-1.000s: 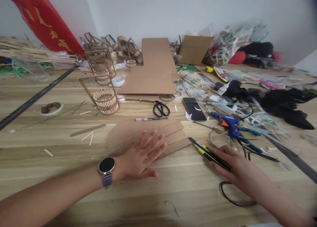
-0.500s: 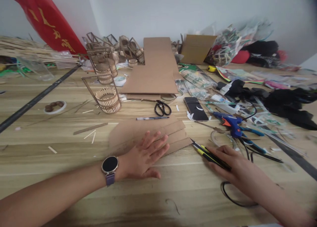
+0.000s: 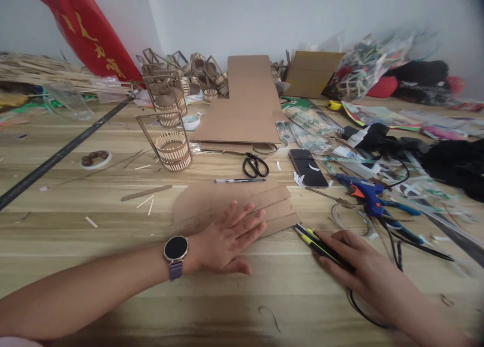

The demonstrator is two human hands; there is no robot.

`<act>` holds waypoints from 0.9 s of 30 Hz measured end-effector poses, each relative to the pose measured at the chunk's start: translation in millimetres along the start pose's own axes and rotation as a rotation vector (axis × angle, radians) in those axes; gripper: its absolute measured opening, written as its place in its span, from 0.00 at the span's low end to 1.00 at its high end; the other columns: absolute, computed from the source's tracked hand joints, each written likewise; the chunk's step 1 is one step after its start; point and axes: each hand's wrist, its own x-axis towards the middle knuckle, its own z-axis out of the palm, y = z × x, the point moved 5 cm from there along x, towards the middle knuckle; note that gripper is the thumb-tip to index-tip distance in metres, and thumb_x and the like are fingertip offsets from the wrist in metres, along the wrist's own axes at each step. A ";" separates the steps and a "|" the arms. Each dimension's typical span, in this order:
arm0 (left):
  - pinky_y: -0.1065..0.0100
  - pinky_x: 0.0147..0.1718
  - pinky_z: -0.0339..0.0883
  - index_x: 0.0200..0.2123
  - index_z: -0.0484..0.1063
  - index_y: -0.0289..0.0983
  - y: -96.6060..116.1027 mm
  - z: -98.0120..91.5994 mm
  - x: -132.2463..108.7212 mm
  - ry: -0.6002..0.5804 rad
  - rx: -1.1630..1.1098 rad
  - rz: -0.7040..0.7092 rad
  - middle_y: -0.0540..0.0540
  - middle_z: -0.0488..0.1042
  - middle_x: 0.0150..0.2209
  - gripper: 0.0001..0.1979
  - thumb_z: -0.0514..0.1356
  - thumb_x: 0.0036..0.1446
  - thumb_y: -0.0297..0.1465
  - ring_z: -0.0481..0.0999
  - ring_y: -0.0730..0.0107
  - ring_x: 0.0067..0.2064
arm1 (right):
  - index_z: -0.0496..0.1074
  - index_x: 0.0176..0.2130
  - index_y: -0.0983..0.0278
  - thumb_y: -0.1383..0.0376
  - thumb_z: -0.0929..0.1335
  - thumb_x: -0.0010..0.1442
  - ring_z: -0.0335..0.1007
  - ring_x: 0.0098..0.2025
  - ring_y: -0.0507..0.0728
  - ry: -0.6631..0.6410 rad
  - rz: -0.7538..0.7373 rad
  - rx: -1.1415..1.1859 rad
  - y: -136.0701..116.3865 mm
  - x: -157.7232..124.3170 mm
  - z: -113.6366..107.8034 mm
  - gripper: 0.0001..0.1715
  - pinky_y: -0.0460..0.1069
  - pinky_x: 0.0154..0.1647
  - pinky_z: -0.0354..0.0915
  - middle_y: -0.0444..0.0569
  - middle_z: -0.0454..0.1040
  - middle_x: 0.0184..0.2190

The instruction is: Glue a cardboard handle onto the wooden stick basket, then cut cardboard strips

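Observation:
My left hand (image 3: pixel 232 241) lies flat with fingers spread on a piece of brown cardboard (image 3: pixel 204 200), which shows cut lines on its right side. In my right hand (image 3: pixel 359 261) is a black and yellow utility knife (image 3: pixel 325 248), its tip close to the cardboard's right corner. Whether the tip touches the cardboard I cannot tell. Just beyond the cardboard lie a pen (image 3: pixel 240 180) and black-handled scissors (image 3: pixel 256 165). A smartphone (image 3: pixel 308 168) with white scraps on it rests to the right of the scissors.
A blue glue gun (image 3: pixel 365 193) and blue-handled pliers (image 3: pixel 403 228) lie at the right among cables. Small slatted baskets (image 3: pixel 172 150) stand at the back left. Larger cardboard sheets (image 3: pixel 238 120) are stacked at the back, near an open cardboard box (image 3: pixel 313 74).
The whole view has shifted, so things sit slightly further right. The knife's dark pointed blade tip no longer shows as long as before. My left hand stays flat on the cardboard.

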 end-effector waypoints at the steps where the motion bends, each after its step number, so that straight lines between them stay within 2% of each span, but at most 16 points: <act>1: 0.42 0.66 0.32 0.70 0.30 0.32 0.1 0.2 0.4 -0.011 -0.005 0.000 0.35 0.45 0.70 0.44 0.41 0.64 0.55 0.31 0.48 0.71 | 0.73 0.55 0.60 0.49 0.61 0.63 0.76 0.42 0.62 -0.005 -0.002 0.003 1.9 -0.1 0.1 0.28 0.54 0.43 0.74 0.56 0.75 0.41; 6: 0.48 0.68 0.28 0.69 0.41 0.29 0.4 2.6 2.3 -0.080 -0.032 -0.006 0.38 0.43 0.71 0.42 0.41 0.65 0.54 0.30 0.54 0.72 | 0.73 0.56 0.62 0.50 0.60 0.65 0.76 0.44 0.62 -0.056 -0.049 0.001 9.1 -1.0 -1.4 0.29 0.53 0.45 0.73 0.57 0.75 0.44; 10: 0.52 0.68 0.28 0.68 0.46 0.27 0.5 3.5 3.3 -0.112 -0.050 -0.015 0.37 0.47 0.70 0.41 0.39 0.65 0.54 0.32 0.56 0.72 | 0.72 0.57 0.59 0.51 0.60 0.65 0.77 0.44 0.62 -0.072 -0.097 -0.013 9.4 1.2 -4.3 0.28 0.52 0.44 0.74 0.56 0.75 0.45; 19: 0.52 0.68 0.30 0.68 0.49 0.31 0.9 4.6 5.9 -0.141 -0.079 -0.017 0.40 0.54 0.68 0.38 0.41 0.66 0.53 0.37 0.57 0.72 | 0.73 0.56 0.58 0.50 0.60 0.65 0.77 0.44 0.62 -0.108 -0.093 -0.001 5.2 7.5 0.2 0.28 0.53 0.43 0.75 0.56 0.75 0.46; 27: 0.55 0.68 0.34 0.66 0.52 0.30 4.4 7.9 7.3 -0.148 -0.039 0.030 0.36 0.54 0.68 0.38 0.40 0.66 0.53 0.45 0.58 0.71 | 0.70 0.59 0.60 0.52 0.59 0.66 0.75 0.44 0.61 -0.077 -0.086 0.046 6.0 -3.7 18.9 0.28 0.53 0.45 0.73 0.56 0.73 0.43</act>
